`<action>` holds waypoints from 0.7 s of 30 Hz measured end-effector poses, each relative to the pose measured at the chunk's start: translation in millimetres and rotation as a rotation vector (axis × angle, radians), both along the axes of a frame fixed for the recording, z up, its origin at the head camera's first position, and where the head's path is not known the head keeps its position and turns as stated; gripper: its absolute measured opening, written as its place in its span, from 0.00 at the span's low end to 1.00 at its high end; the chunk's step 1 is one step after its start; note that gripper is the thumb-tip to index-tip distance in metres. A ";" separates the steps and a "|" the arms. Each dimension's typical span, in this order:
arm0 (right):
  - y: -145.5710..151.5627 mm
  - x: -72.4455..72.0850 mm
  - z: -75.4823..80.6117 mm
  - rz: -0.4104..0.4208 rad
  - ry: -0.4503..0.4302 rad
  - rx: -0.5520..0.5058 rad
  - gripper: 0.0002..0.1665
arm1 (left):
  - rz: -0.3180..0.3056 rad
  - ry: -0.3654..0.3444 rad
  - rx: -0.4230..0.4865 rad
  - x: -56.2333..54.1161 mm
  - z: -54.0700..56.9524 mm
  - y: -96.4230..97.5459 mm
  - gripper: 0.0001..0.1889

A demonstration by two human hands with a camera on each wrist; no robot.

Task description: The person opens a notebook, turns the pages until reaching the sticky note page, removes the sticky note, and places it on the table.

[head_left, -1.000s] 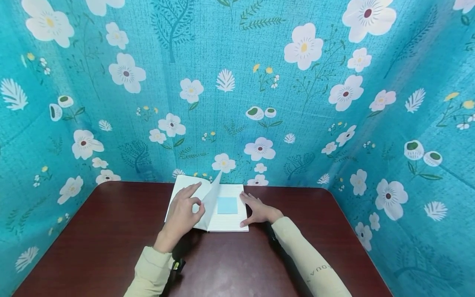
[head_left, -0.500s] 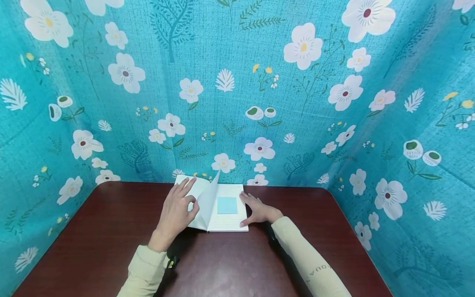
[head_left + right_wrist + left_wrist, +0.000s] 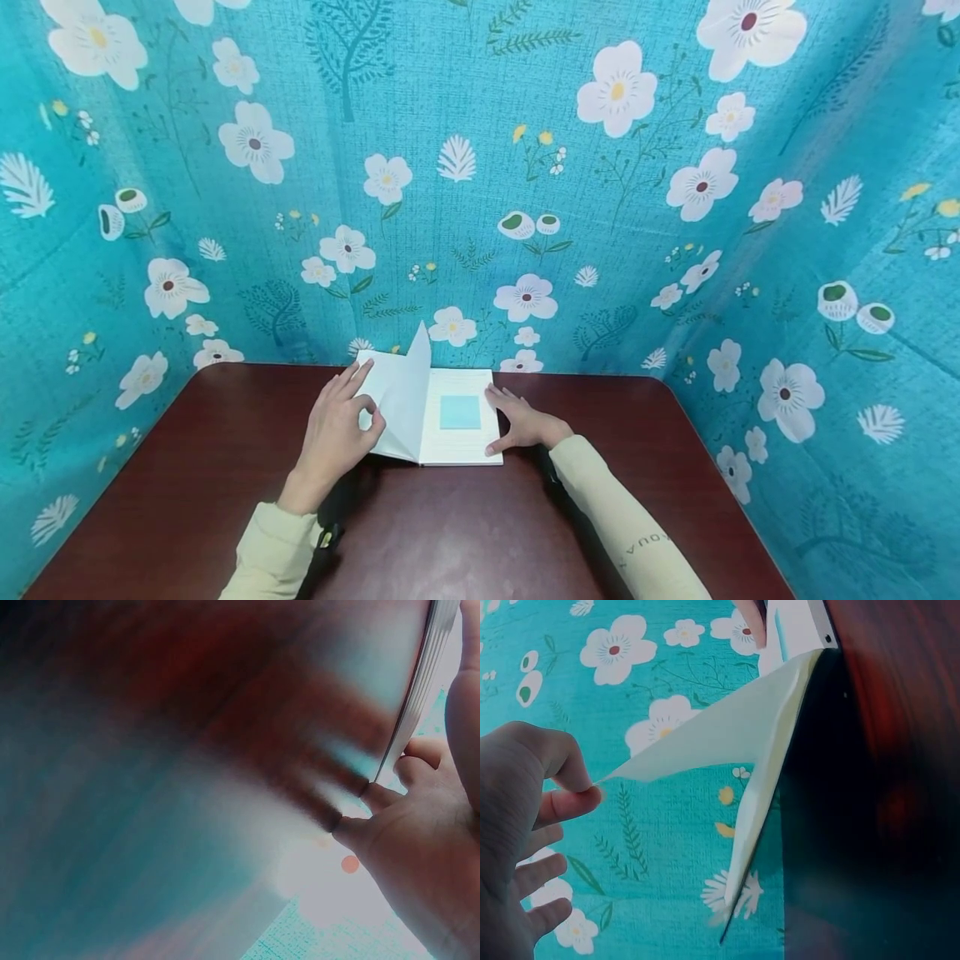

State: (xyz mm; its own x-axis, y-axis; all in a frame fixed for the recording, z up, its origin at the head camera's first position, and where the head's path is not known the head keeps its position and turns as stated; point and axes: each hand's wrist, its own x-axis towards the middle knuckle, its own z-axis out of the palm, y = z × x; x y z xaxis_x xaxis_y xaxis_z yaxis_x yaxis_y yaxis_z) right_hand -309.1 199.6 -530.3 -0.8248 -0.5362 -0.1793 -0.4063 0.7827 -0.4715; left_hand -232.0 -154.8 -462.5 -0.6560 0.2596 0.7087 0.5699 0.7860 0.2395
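An open notebook point(image 3: 468, 454) lies at the far side of the table, with a light blue sticky note point(image 3: 460, 412) on its lined right page. My left hand point(image 3: 333, 433) pinches the edge of a lifted page point(image 3: 412, 400) between thumb and index finger, the other fingers spread. In the left wrist view that page point(image 3: 720, 735) stretches from the pinch to the spine. My right hand point(image 3: 528, 423) rests at the notebook's right edge, thumb and fingers spread apart along it. The right wrist view shows the notebook's page edges point(image 3: 420, 682) beside the fingers point(image 3: 382, 799).
A dark red-brown table point(image 3: 465, 533) bears the notebook near its back edge. Blue floral cloth point(image 3: 465, 192) hangs behind the table and on both sides. In the right wrist view, the glossy tabletop point(image 3: 187, 787) reflects the fingers.
My left hand has moved left, drawing the pinched page over toward the left side of the notebook. The right hand has stayed at the right edge.
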 end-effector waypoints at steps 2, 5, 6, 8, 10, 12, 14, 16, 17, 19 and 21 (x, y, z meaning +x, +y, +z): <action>0.1 0.0 -0.2 -0.001 0.000 0.002 0.72 | 0.006 -0.012 0.004 1.1 -1.9 -4.2 0.09; 0.3 0.0 -0.4 0.000 -0.001 0.006 0.72 | 0.016 -0.040 0.008 3.1 -5.5 -10.6 0.08; 0.2 0.1 -0.2 0.001 -0.002 0.008 0.72 | 0.019 -0.048 0.011 3.9 -6.4 -12.6 0.08; -0.3 0.0 0.4 0.005 -0.001 0.011 0.72 | 0.027 -0.064 0.020 5.4 -8.5 -16.5 0.08; -0.8 0.0 0.9 0.005 -0.001 0.010 0.72 | 0.035 -0.076 0.027 6.7 -11.0 -20.1 0.08; -1.3 0.0 1.0 0.001 -0.003 0.013 0.72 | 0.049 -0.087 0.033 7.9 -13.2 -23.0 0.07; -1.1 -0.3 0.6 -0.003 -0.002 0.012 0.72 | 0.067 -0.107 0.030 8.6 -15.4 -25.0 0.08; -1.1 -0.3 0.1 -0.008 -0.002 0.010 0.73 | 0.081 -0.122 0.025 9.2 -17.1 -27.0 0.08; -1.1 -0.5 -0.6 -0.009 0.000 0.012 0.73 | 0.089 -0.130 0.021 9.6 -17.8 -28.2 0.08; -1.4 -1.0 -1.2 -0.008 0.005 0.015 0.73 | 0.099 -0.143 0.010 10.2 -19.9 -30.9 0.08; -1.7 -1.5 -1.3 -0.006 0.006 0.020 0.73 | 0.107 -0.152 -0.004 10.5 -22.4 -34.3 0.07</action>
State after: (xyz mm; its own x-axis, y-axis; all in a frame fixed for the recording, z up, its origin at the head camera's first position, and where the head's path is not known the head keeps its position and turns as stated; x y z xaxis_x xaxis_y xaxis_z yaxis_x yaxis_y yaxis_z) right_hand -310.6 197.8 -531.6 -0.8290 -0.5276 -0.1852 -0.4044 0.7944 -0.4531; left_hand -221.5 -189.1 -484.8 -0.7792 0.1858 0.5987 0.4409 0.8413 0.3128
